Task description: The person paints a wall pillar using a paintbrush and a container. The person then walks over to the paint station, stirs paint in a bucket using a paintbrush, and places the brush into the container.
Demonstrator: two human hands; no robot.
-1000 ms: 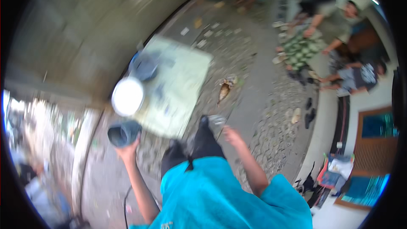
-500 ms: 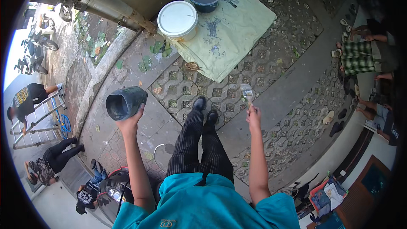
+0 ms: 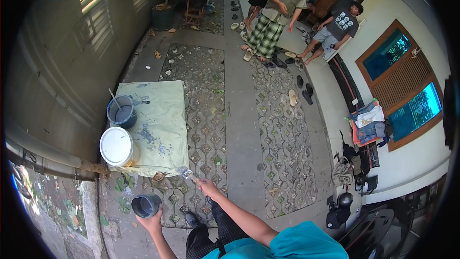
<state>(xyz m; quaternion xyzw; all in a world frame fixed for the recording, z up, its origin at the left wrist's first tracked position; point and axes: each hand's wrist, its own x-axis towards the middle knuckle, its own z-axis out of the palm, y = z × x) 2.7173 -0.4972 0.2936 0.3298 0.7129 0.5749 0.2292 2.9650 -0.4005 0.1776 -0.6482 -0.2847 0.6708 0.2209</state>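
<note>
My left hand is wrapped round a dark grey cup-like container, tilted so its open mouth shows. In my right hand is a paintbrush with pale, paint-smeared bristles, held by its handle near the corner of a pale green cloth. On that cloth stand a white-lidded bucket and a dark bucket of grey-blue paint with a stick leaning in it. Another brush lies beside the dark bucket. Grey-blue paint smears mark the cloth.
A metal gate runs along the left. People stand at the far end, one in a checked green sarong, near scattered sandals. To the right are a pile of clothes, a helmet and a parked motorcycle.
My view has swung right and up, bringing the house wall and the people into clearer sight. Both hands keep their hold, now closer together below the cloth.
</note>
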